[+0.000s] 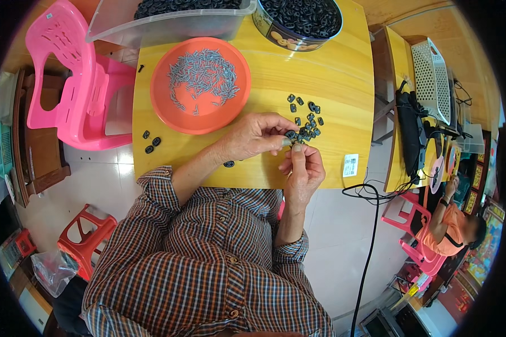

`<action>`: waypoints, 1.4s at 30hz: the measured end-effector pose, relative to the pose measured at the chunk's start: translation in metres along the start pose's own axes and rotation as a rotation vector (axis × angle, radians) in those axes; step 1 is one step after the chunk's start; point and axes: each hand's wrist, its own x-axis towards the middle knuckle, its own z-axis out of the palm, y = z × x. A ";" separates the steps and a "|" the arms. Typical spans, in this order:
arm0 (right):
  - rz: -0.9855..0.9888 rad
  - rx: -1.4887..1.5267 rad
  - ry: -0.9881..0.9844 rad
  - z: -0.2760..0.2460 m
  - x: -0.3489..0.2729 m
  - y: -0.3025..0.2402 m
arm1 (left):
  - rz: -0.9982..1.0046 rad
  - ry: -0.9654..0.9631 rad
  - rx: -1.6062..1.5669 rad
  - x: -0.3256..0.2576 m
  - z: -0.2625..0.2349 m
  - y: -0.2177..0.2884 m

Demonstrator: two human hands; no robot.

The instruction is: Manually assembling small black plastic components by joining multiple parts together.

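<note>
Over the yellow table, my left hand [260, 136] pinches a small black oval plastic piece [290, 134] between thumb and fingertips. Close below it, my right hand [305, 170] has its thumb and forefinger pressed together at the same spot. Whatever those right fingertips hold is too small to make out. Several loose black pieces with holes [311, 119] lie scattered just beyond and right of my fingertips. Left of my hands sits a round orange-red dish [161, 106] with many small grey pointed pins or screws [208, 73] in it.
At the far edge stand a clear plastic bin [168, 35] and a round tin [289, 40], both full of black pieces. A few black pieces [153, 145] lie near the left edge. A pink chair [73, 84] is at left; a black cable [371, 241] hangs at right. A seated person [447, 227] is far right.
</note>
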 end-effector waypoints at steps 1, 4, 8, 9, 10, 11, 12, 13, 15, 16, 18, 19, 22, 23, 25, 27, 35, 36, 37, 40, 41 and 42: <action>0.003 -0.021 0.006 0.000 0.000 0.000 | 0.000 0.000 -0.001 0.000 0.000 0.002; -0.010 -0.049 0.011 0.000 -0.001 0.000 | -0.017 -0.007 0.070 -0.001 0.002 0.007; -0.013 -0.058 0.023 0.001 -0.002 -0.001 | 0.004 -0.028 0.101 -0.001 0.004 0.007; -0.007 -0.077 0.026 0.000 -0.002 -0.001 | -0.002 -0.029 0.087 -0.001 0.004 0.007; -0.001 -0.095 0.029 -0.001 -0.002 0.000 | -0.003 -0.027 0.086 -0.001 0.004 0.007; 0.001 -0.095 0.028 -0.001 -0.001 0.000 | -0.005 -0.029 0.087 -0.001 0.004 0.007; -0.010 -0.102 0.023 -0.002 -0.001 0.000 | -0.006 -0.031 0.087 -0.001 0.004 0.008; -0.022 -0.109 0.020 -0.002 0.000 0.001 | -0.008 -0.030 0.087 -0.001 0.004 0.008; -0.021 -0.115 0.022 -0.002 -0.001 0.000 | -0.006 -0.041 0.125 -0.001 0.004 0.010; -0.025 -0.121 0.025 -0.002 -0.002 -0.001 | -0.007 -0.041 0.125 -0.001 0.004 0.011; -0.031 -0.131 0.023 -0.003 -0.002 0.000 | -0.014 -0.046 0.142 -0.001 0.004 0.013; -0.037 -0.141 0.019 -0.003 -0.002 0.001 | -0.014 -0.044 0.142 -0.001 0.004 0.012; -0.114 -0.179 0.025 -0.003 -0.002 0.006 | 0.014 -0.040 0.163 -0.002 0.003 0.012; -0.112 -0.181 0.026 -0.003 -0.002 0.005 | 0.009 -0.042 0.164 -0.001 0.003 0.012; -0.070 -0.182 0.012 -0.004 -0.002 0.003 | 0.003 -0.042 0.165 -0.002 0.003 0.013; -0.051 -0.181 0.015 -0.003 -0.003 0.001 | -0.008 -0.050 0.166 -0.003 0.003 0.013; 0.025 -0.116 -0.007 -0.002 -0.002 -0.005 | -0.013 -0.054 0.117 -0.001 0.003 0.011; 0.015 -0.120 -0.006 -0.001 -0.002 -0.005 | -0.016 -0.044 0.114 -0.001 0.003 0.011; 0.005 -0.123 -0.005 -0.001 -0.001 -0.005 | -0.017 -0.044 0.114 -0.001 0.003 0.011; 0.018 -0.103 -0.033 -0.002 -0.001 -0.004 | -0.010 -0.046 0.131 -0.002 0.003 0.011; 0.018 -0.103 -0.032 -0.002 0.000 -0.004 | -0.008 -0.052 0.127 -0.001 0.002 0.010; 0.020 -0.094 -0.031 -0.003 0.000 -0.003 | -0.006 -0.057 0.123 -0.001 0.002 0.009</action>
